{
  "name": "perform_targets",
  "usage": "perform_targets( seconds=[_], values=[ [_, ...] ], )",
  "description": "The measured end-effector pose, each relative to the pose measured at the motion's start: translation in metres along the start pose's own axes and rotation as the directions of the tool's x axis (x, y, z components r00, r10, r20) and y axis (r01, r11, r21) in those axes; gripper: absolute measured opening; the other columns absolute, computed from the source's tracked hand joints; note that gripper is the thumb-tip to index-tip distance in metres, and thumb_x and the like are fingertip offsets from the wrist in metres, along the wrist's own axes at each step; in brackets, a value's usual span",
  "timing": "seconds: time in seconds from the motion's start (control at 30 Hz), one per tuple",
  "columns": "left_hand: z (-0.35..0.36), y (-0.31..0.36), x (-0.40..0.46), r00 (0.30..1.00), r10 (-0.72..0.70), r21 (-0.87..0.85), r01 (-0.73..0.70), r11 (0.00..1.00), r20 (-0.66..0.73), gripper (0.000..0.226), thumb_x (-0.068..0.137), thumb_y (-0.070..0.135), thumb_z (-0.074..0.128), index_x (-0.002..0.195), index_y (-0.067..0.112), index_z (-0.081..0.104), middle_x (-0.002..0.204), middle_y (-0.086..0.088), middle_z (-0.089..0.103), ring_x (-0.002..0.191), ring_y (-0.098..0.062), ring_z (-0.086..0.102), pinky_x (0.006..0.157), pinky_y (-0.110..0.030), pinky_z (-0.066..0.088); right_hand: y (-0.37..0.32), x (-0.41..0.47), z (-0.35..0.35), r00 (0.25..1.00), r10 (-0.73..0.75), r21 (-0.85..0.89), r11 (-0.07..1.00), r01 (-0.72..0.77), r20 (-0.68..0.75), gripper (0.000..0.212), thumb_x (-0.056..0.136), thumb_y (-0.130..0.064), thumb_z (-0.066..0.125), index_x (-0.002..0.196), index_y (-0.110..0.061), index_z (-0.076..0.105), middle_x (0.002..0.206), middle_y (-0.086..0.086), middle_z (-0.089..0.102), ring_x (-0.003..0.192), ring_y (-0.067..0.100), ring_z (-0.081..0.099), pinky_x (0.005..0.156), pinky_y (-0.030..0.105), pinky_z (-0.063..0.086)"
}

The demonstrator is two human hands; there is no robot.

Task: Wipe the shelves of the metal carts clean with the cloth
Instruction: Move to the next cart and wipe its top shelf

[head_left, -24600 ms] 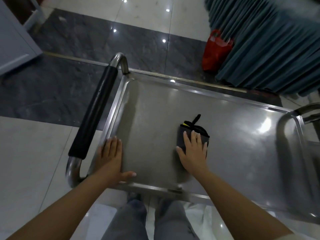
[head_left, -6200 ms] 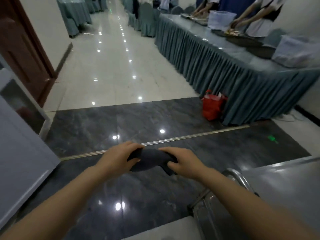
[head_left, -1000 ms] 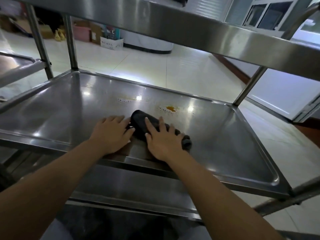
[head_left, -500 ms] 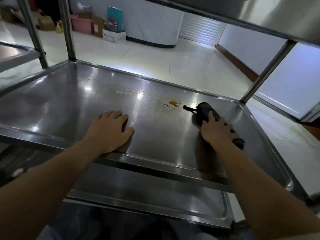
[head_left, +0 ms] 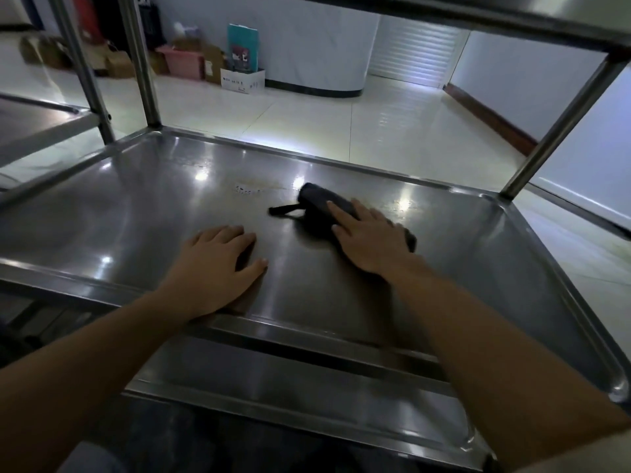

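Right hand [head_left: 370,238] presses flat, fingers straight, on the rolled dark cloth [head_left: 322,203] toward the far edge of the steel cart's middle shelf [head_left: 136,213]. Left hand [head_left: 218,264] rests spread open by the near edge.

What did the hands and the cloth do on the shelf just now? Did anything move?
The right hand slid the dark cloth back leftward from the shelf's right side toward the middle, over where the orange spot showed half a second ago; that spot is out of sight now. A faint streak remains beside the cloth. The left hand stayed flat on the shelf near its front edge, and the right hand kept pressing the cloth.
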State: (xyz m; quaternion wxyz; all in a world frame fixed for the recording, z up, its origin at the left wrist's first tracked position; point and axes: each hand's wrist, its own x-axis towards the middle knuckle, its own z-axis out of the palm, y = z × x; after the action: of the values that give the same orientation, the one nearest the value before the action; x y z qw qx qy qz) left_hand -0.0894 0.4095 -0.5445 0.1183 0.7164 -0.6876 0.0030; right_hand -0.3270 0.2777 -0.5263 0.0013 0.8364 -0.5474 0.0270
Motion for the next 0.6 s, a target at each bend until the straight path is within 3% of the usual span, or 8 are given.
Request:
perform_targets(
  seconds=[0.1, 0.2, 0.27, 0.4, 0.47, 0.53, 0.6],
  values=[
    [0.0, 0.002, 0.0, 1.0, -0.002, -0.003, 0.002, 1.0, -0.009, 0.069, 0.088, 0.067, 0.026, 0.142, 0.028, 0.04, 0.151, 0.001, 0.038, 0.138, -0.021, 0.032, 0.114, -0.042, 0.021, 0.039, 0.0, -0.005, 0.986, 0.168, -0.004, 0.986, -0.168, 0.021, 0.057, 0.092, -0.069, 0.019, 0.145, -0.054, 0.004, 0.161, -0.004, 0.007, 0.144, 0.033, 0.016, 0.107, 0.066, 0.017],
    [-0.001, 0.006, 0.001, 1.0, -0.005, -0.001, 0.005, 1.0, -0.017, 0.076, 0.081, 0.069, 0.021, 0.142, 0.028, 0.041, 0.15, 0.001, 0.039, 0.137, -0.022, 0.035, 0.113, -0.041, 0.022, 0.037, 0.006, -0.007, 0.958, 0.287, 0.007, 0.958, -0.287, 0.02, 0.06, 0.093, -0.065, 0.026, 0.148, -0.047, 0.01, 0.159, 0.002, 0.013, 0.141, 0.038, 0.018, 0.106, 0.066, 0.017],
    [-0.001, 0.008, 0.002, 1.0, -0.001, 0.0, 0.001, 1.0, -0.02, 0.078, 0.08, 0.07, 0.02, 0.142, 0.027, 0.042, 0.149, 0.001, 0.04, 0.136, -0.022, 0.035, 0.113, -0.041, 0.024, 0.013, 0.007, -0.008, 0.964, 0.264, 0.012, 0.964, -0.264, 0.003, 0.057, 0.095, -0.058, 0.029, 0.148, -0.044, 0.012, 0.158, 0.005, 0.016, 0.14, 0.04, 0.019, 0.106, 0.066, 0.016],
    [-0.001, 0.005, 0.0, 1.0, 0.005, 0.006, -0.004, 1.0, -0.027, 0.076, 0.083, 0.07, 0.021, 0.143, 0.027, 0.04, 0.15, 0.0, 0.039, 0.137, -0.021, 0.034, 0.113, -0.041, 0.024, -0.025, -0.012, 0.003, 0.999, -0.008, -0.034, 0.999, 0.007, -0.053, 0.052, 0.097, -0.057, 0.024, 0.146, -0.051, 0.008, 0.158, 0.0, 0.018, 0.137, 0.036, 0.024, 0.105, 0.061, 0.02],
    [-0.002, 0.005, -0.002, 1.0, 0.006, 0.0, -0.006, 1.0, -0.011, 0.072, 0.086, 0.068, 0.024, 0.143, 0.027, 0.039, 0.151, 0.0, 0.037, 0.138, -0.02, 0.032, 0.114, -0.041, 0.022, -0.016, -0.022, 0.006, 0.994, -0.08, -0.079, 0.994, 0.074, -0.079, 0.051, 0.096, -0.06, 0.02, 0.144, -0.053, 0.006, 0.156, -0.002, 0.021, 0.134, 0.034, 0.029, 0.103, 0.059, 0.025],
    [-0.002, 0.008, -0.003, 1.0, -0.004, -0.013, 0.004, 1.0, -0.008, 0.071, 0.086, 0.067, 0.026, 0.142, 0.027, 0.04, 0.15, 0.0, 0.038, 0.138, -0.021, 0.032, 0.115, -0.042, 0.02, 0.007, -0.027, 0.005, 0.993, -0.046, -0.112, 0.993, 0.033, -0.11, 0.051, 0.095, -0.061, 0.021, 0.144, -0.052, 0.008, 0.154, -0.003, 0.026, 0.13, 0.033, 0.035, 0.1, 0.056, 0.03],
    [-0.003, 0.01, -0.005, 0.999, -0.022, -0.007, 0.022, 1.0, -0.036, 0.07, 0.086, 0.067, 0.025, 0.139, 0.027, 0.044, 0.148, -0.001, 0.041, 0.136, -0.022, 0.035, 0.114, -0.043, 0.021, 0.035, -0.027, 0.002, 0.986, 0.087, -0.12, 0.987, -0.104, -0.141, 0.052, 0.095, -0.06, 0.024, 0.145, -0.05, 0.012, 0.152, -0.003, 0.029, 0.128, 0.034, 0.037, 0.1, 0.057, 0.031]
  ],
)
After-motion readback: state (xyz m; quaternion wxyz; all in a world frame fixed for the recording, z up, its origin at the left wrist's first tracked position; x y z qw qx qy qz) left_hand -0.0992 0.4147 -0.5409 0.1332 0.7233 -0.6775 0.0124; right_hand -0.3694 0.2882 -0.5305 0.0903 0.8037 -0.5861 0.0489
